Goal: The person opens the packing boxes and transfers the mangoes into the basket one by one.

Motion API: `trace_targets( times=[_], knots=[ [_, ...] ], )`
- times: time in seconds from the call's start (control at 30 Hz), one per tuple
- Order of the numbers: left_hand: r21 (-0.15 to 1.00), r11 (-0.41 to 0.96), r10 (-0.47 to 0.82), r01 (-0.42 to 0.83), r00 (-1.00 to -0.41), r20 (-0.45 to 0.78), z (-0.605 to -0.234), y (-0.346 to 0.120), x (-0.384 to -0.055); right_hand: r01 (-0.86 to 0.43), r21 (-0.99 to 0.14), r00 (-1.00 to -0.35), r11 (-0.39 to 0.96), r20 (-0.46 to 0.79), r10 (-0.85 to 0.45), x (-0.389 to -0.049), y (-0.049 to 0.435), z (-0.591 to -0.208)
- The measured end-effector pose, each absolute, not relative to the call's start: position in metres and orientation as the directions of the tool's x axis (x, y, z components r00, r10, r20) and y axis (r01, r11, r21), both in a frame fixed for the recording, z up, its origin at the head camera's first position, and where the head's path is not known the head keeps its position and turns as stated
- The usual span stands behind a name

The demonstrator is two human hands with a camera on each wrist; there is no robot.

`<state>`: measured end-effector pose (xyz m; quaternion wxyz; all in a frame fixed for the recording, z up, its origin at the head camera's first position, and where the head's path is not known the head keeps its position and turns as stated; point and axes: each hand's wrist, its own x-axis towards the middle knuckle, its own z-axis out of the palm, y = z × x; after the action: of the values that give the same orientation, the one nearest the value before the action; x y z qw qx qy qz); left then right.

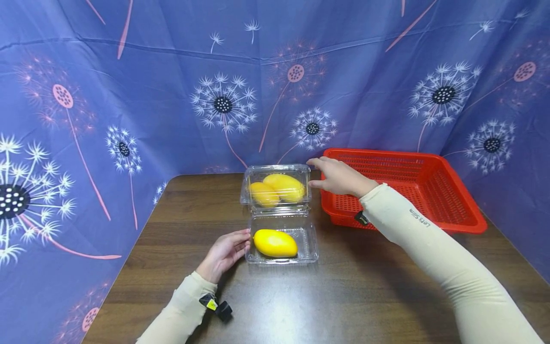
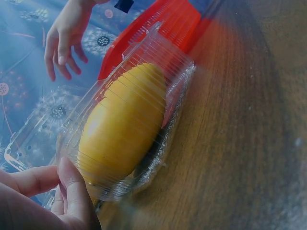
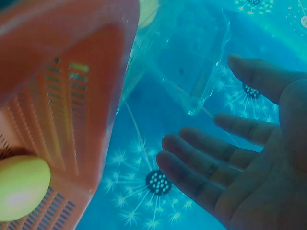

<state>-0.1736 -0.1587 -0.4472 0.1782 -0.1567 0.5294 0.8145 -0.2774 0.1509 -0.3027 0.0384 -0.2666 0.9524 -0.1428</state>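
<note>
A clear plastic clamshell box (image 1: 307, 239) lies open on the table, its lid (image 1: 279, 209) raised at the back. One yellow mango (image 1: 275, 243) sits in its base and shows large in the left wrist view (image 2: 124, 122). Two more mangoes (image 1: 283, 186) appear behind the lid, seen through clear plastic. My left hand (image 1: 226, 253) pinches the box's left edge between thumb and fingers. Beside the lid's upper right, my right hand (image 1: 339, 177) hovers with fingers spread, holding nothing; its palm (image 3: 268, 177) shows in the right wrist view.
A red perforated plastic basket (image 1: 466, 205) stands at the back right, partly behind the right forearm. A yellow mango (image 3: 21, 187) shows in the basket in the right wrist view. A blue dandelion-print cloth (image 1: 365, 86) hangs behind the brown wooden table (image 1: 180, 215).
</note>
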Motion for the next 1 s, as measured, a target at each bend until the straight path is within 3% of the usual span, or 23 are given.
trace_targets(
  times=[1.0],
  knots=[
    [0.810, -0.376, 0.117, -0.450, -0.890, -0.440, -0.448, -0.159, -0.173, -0.632, -0.321, -0.761, 0.705, 0.083, -0.644, -0.242, 0.105, -0.328]
  ],
)
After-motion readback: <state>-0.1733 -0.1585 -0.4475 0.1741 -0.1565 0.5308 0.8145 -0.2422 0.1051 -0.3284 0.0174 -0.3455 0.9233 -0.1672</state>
